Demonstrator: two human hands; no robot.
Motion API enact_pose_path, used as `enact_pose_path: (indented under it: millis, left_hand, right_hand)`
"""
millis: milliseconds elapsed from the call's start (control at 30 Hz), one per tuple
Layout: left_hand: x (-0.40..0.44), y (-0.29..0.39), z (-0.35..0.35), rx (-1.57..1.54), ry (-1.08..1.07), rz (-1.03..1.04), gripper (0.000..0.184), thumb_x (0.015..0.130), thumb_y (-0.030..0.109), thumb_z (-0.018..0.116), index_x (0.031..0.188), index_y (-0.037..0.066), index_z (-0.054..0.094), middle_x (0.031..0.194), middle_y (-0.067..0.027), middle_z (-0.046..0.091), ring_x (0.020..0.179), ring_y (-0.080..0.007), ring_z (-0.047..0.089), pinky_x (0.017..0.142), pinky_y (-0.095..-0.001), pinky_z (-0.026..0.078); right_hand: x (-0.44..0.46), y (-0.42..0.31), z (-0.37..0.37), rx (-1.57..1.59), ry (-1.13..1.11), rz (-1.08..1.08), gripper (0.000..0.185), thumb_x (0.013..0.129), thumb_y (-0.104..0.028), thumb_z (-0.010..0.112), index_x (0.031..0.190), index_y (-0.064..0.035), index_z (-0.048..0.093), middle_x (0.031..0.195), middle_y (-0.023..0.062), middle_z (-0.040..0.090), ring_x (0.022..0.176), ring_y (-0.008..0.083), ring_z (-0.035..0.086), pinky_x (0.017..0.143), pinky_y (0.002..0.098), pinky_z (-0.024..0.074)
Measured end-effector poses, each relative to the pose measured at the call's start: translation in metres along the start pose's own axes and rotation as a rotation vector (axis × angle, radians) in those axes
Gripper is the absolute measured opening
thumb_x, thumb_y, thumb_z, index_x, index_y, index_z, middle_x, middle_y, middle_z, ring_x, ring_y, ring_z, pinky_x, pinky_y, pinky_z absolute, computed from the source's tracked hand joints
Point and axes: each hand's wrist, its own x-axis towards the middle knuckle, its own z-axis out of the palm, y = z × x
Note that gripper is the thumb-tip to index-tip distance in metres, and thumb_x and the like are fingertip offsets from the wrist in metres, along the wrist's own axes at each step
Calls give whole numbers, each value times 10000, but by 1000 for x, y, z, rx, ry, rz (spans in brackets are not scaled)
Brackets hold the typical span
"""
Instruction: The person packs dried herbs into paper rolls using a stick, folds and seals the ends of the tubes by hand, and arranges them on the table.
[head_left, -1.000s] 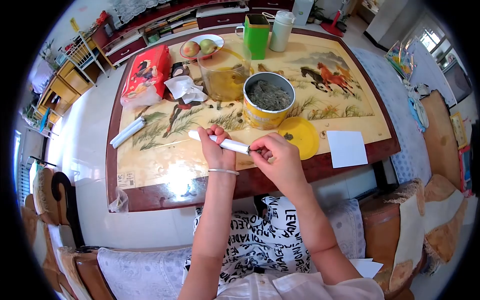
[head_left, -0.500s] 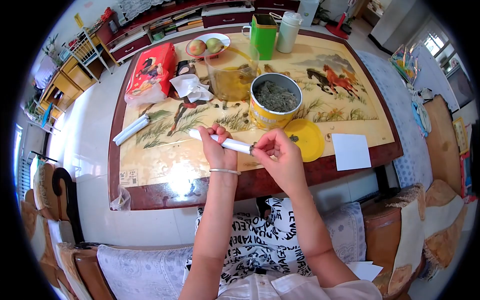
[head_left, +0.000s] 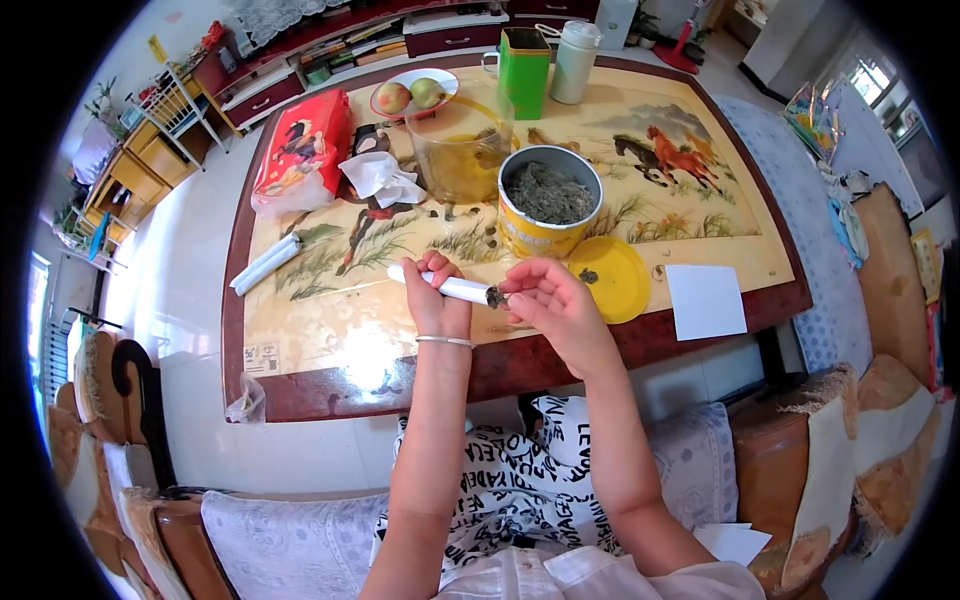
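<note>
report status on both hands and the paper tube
Left hand gripping the paper tube. Right hand close by the dark flakes at its end. Nothing seen in the way; yellow can stands just beyond.

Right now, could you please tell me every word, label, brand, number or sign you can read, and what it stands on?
"LE": on the trousers; the other capitals there are broken up by folds.
Yellow can: label characters too blurred to read.
Sticker on the table: too small to read.
Red pack: any lettering too small to read.
White roll: no text visible.
</note>
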Motion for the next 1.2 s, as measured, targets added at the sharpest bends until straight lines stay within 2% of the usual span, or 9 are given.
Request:
enact_pose_path:
  millis: [200, 467, 533, 567, 633, 733, 867, 933, 1200]
  left_hand:
    - [2, 5, 1, -157, -9, -90, 355, 1006, 375, 412, 798, 87, 410, 691, -33, 451, 477, -90, 364, 440, -192, 374]
    - [0, 8, 3, -127, -12, -61, 358, 1006, 374, 413, 795, 85, 413, 690, -37, 459, 476, -94, 368, 440, -194, 375]
    - [-1, 7, 3, -123, -9, -63, 358, 1006, 374, 414, 796, 85, 415, 691, -38, 461, 476, -94, 369, 441, -194, 376]
    - [-1, 7, 3, -123, -6, -67, 356, 1006, 372, 415, 799, 83, 418, 691, -37, 462, 477, -94, 371, 441, -194, 376]
    - [-2, 7, 2, -122, -3, -71, 354, 1006, 371, 417, 801, 82, 422, 691, -36, 463, 477, -93, 372, 442, -194, 377]
    - [-1, 8, 0, -111, -19, -57, 348, 1006, 361, 421, 812, 72, 424, 699, -34, 463, 491, -94, 385, 443, -195, 383]
    - [-1, 10, 0, -177, -14, -69, 343, 1006, 347, 427, 824, 56, 421, 714, -34, 462, 511, -96, 398, 445, -196, 393]
    - [-1, 11, 1, -197, -12, -76, 343, 1006, 344, 428, 828, 52, 421, 718, -35, 462, 515, -98, 399, 446, -197, 396]
    - [-4, 13, 0, -258, -58, -140, 341, 1002, 333, 442, 819, 46, 418, 694, -41, 452, 524, -104, 426, 437, -205, 406]
  right_hand:
    - [0, 28, 7, -162, -25, -159, 335, 798, 13, 695, 1085, -7, 523, 967, 41, 579, 855, 89, 575, 777, 221, 502]
    - [-5, 30, 25, -175, 170, -200, 152, 813, 11, 692, 939, 22, 609, 839, 26, 616, 714, 83, 588, 651, 211, 511]
    - [-4, 34, 25, -544, 219, -540, 143, 810, 9, 695, 929, 22, 618, 843, 58, 634, 696, 102, 604, 631, 205, 509]
    - [-4, 34, 26, -543, 219, -540, 143, 810, 9, 695, 929, 22, 618, 843, 58, 634, 696, 102, 604, 631, 205, 509]
    - [-6, 32, 30, -734, 284, -747, 159, 786, 1, 718, 916, 9, 625, 840, 80, 646, 674, 122, 615, 592, 221, 508]
    - [-7, 36, 39, -499, 361, -686, 156, 760, 8, 735, 882, -11, 640, 827, 77, 648, 659, 140, 616, 561, 256, 503]
    - [-7, 40, 34, -537, 367, -634, 161, 740, 16, 746, 859, -16, 643, 815, 80, 642, 658, 159, 617, 549, 278, 497]
    - [-7, 38, 33, -677, 306, -787, 177, 740, 12, 748, 882, -10, 645, 806, 88, 638, 654, 176, 620, 550, 281, 497]
    - [-9, 39, 38, -725, 258, -772, 194, 760, 14, 731, 939, -8, 659, 802, 89, 642, 659, 172, 614, 566, 275, 490]
